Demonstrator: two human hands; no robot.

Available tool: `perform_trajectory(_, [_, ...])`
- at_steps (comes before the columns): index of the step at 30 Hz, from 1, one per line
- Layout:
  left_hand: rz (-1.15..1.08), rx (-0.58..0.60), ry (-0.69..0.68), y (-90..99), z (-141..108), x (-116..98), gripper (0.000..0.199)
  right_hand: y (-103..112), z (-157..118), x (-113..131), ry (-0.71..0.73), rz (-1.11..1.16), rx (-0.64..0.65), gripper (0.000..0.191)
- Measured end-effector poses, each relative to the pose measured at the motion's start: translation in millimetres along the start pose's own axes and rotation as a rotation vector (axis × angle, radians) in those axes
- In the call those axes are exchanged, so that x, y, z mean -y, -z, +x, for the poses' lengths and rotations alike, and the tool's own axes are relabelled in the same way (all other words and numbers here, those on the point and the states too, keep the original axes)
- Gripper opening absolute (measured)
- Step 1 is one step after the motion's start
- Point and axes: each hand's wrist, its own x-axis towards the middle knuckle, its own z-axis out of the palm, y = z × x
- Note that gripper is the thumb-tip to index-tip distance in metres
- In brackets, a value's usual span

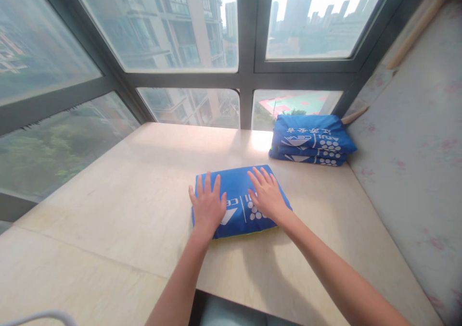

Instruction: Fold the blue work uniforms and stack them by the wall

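A folded blue cloth bundle (234, 220) with white printing lies flat on the pale wooden surface. My left hand (208, 206) rests on its left part, fingers spread. On its right part lies my right hand (267, 194), fingers also apart and palm down. Both hands cover some of the white lettering. Behind and to the right, several similar blue folded pieces (310, 136) are stacked against the window, with white logos and characters showing.
The wooden surface (108, 186) extends to the left. Grey-framed windows (247, 52) bound it at the back and left. A flowered wall (415, 162) stands on the right. A white cable (46, 314) curves at the bottom left.
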Motion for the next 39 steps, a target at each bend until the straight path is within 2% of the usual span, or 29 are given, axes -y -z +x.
perform_trajectory(2, [-0.003,0.078,-0.060,-12.2,7,-3,0.054,-8,8,9,0.056,0.023,0.059,0.056])
perform_trajectory(5, [-0.032,0.212,-0.074,-37.0,10,3,0.057,-27,15,6,-0.006,0.035,0.163,0.062])
perform_trajectory(7, [-0.046,0.247,-0.068,-49.0,8,9,0.060,-37,14,-2,-0.056,0.036,0.189,0.070])
perform_trajectory(9, [-0.042,0.247,-0.059,-53.5,5,14,0.061,-42,11,-10,-0.099,0.034,0.187,0.074])
perform_trajectory(11, [-0.030,0.254,-0.017,-51.6,0,16,0.064,-42,6,-14,-0.154,0.037,0.187,0.075])
perform_trajectory(14, [-0.039,0.277,0.156,-45.2,-11,24,0.068,-39,-7,-15,-0.225,0.053,0.189,0.075])
perform_trajectory(17, [-0.159,0.315,0.290,-42.6,-26,39,0.069,-36,-25,-14,-0.262,0.077,0.161,0.072])
perform_trajectory(19, [-0.244,0.321,0.288,-42.8,-38,50,0.066,-34,-39,-16,-0.283,0.097,0.120,0.067])
perform_trajectory(22, [-0.252,0.272,0.283,-40.6,-55,56,0.056,-30,-59,-24,-0.339,0.141,0.038,0.063])
perform_trajectory(26, [-0.265,0.230,0.285,-26.9,-77,41,0.054,-20,-89,-43,-0.493,0.193,-0.047,0.067])
perform_trajectory(30, [-0.319,0.429,0.424,-6.2,-96,23,0.065,-7,-133,-61,-0.657,0.155,-0.016,0.066])
perform_trajectory(34, [-0.431,0.627,0.551,5.9,-113,31,0.066,2,-183,-66,-0.812,0.142,0.077,0.054])
perform_trajectory(36, [-0.534,0.669,0.580,6.3,-118,39,0.059,2,-202,-65,-0.855,0.184,0.096,0.053])
perform_trajectory(39, [-0.725,0.679,0.599,3.3,-119,44,0.049,-3,-216,-64,-0.880,0.323,0.016,0.050])
